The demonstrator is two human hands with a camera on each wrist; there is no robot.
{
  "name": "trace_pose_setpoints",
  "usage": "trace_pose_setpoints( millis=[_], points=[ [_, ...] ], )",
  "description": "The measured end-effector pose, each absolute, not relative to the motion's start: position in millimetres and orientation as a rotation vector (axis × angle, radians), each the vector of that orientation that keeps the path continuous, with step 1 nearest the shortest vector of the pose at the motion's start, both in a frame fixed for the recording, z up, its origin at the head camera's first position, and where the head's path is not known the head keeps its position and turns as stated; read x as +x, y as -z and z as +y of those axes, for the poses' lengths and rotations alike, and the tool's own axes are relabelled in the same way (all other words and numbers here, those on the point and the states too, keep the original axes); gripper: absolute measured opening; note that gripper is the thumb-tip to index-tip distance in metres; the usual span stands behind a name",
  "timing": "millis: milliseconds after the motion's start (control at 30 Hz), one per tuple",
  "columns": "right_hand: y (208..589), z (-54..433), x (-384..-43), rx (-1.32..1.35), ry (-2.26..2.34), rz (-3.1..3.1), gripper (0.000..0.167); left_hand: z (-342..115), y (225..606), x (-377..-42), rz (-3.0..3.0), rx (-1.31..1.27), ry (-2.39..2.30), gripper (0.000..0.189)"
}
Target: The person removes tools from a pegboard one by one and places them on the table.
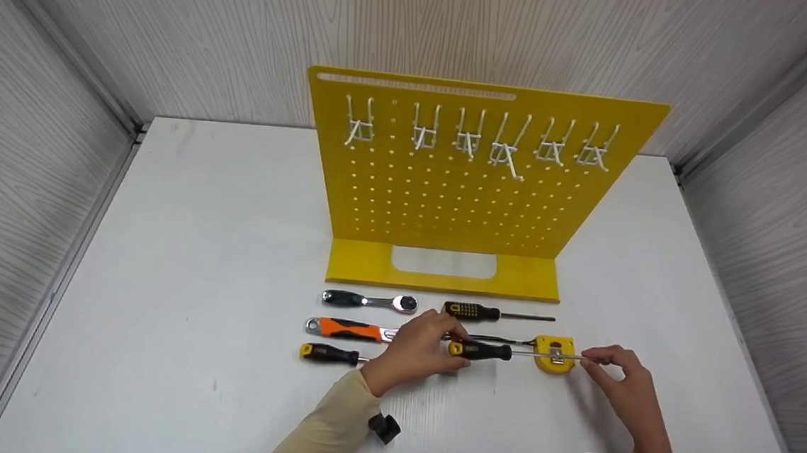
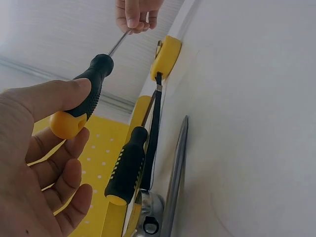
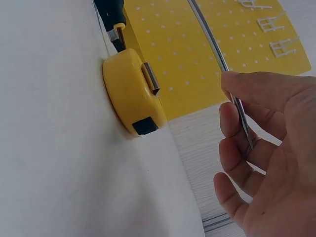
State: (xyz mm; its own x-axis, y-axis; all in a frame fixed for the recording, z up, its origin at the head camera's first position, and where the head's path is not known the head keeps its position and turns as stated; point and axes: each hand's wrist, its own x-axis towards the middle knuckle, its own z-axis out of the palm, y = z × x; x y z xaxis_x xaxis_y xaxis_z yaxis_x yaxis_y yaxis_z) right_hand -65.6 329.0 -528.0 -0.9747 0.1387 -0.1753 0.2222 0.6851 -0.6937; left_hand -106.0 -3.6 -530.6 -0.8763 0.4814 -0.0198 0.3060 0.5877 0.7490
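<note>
My left hand point(image 1: 418, 348) pinches the yellow-ended black handle of a screwdriver point(image 1: 486, 351) between thumb and fingers. At the other end, my right hand point(image 1: 623, 380) pinches the thin metal shaft near its tip. The screwdriver is held level off the table, in front of a yellow tape measure point(image 2: 168, 55) in the head view. In the right wrist view the shaft's tip point(image 3: 242, 116) lies across the fingers. Partly behind the left hand lie an orange-and-black-handled wrench point(image 1: 350, 329) and a second black screwdriver point(image 1: 329, 353), its far end hidden.
A yellow pegboard point(image 1: 447, 208) with several white hooks point(image 1: 467, 142) stands at the back of the white table point(image 1: 218, 242). Along its base lie a ratchet point(image 1: 345, 298) and another screwdriver point(image 1: 474, 312). The tape measure's black strap point(image 2: 154, 133) stretches toward the left hand.
</note>
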Motion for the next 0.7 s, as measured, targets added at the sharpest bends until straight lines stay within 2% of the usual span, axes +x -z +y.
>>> trace_pose_setpoints(
  millis=[167, 467, 700],
  points=[
    [532, 334, -63, 0.304, 1.123, 2.79, 0.024, 1, 535, -102, 2.604, 0.694, -1.124, 0.031],
    [538, 343, -60, 0.355, 1.081, 2.707, 0.03, 12, 542, -98, 2.602, 0.695, -1.109, 0.029],
    [543, 347, -60, 0.288, 0.998, 2.763, 0.022, 19, 546, -96, 2.569, 0.659, -1.119, 0.028]
  ],
)
